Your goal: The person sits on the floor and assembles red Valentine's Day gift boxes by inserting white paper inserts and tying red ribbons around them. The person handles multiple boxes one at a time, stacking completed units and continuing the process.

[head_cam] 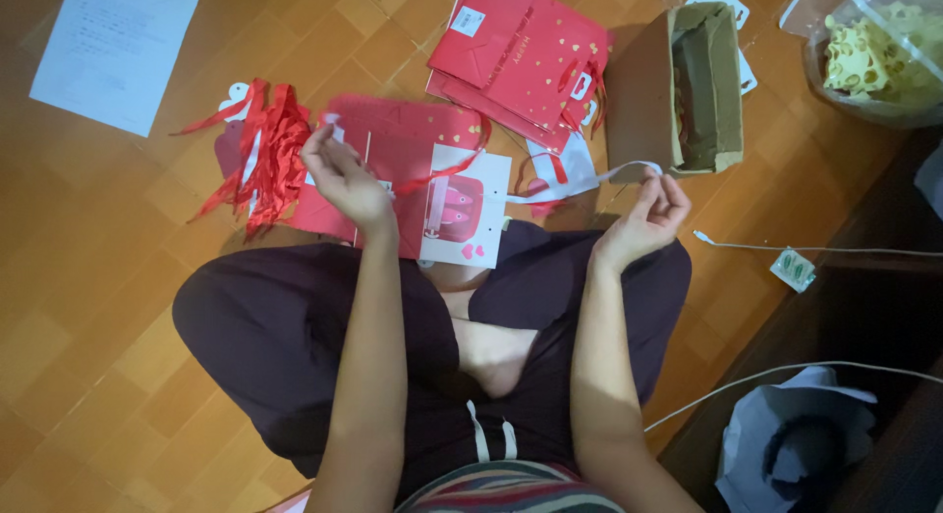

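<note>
Left hand (339, 169) pinches one end of a white ribbon (589, 179), right hand (653, 214) pinches the other, above a flat red gift bag (403, 140) with a white square card (467, 218); further red bags (521, 52) lie beyond, beside an open brown carton (638, 91); red ribbons (260, 155) lie left on the floor (98, 277).

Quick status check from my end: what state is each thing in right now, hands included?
left hand: raised, pinching one ribbon end
right hand: raised, pinching the other end
white ribbon: stretched between the hands
red gift bag: flat on the floor
stack of red bags: flat, unassembled
red ribbons: loose pile
cardboard box: open
</note>
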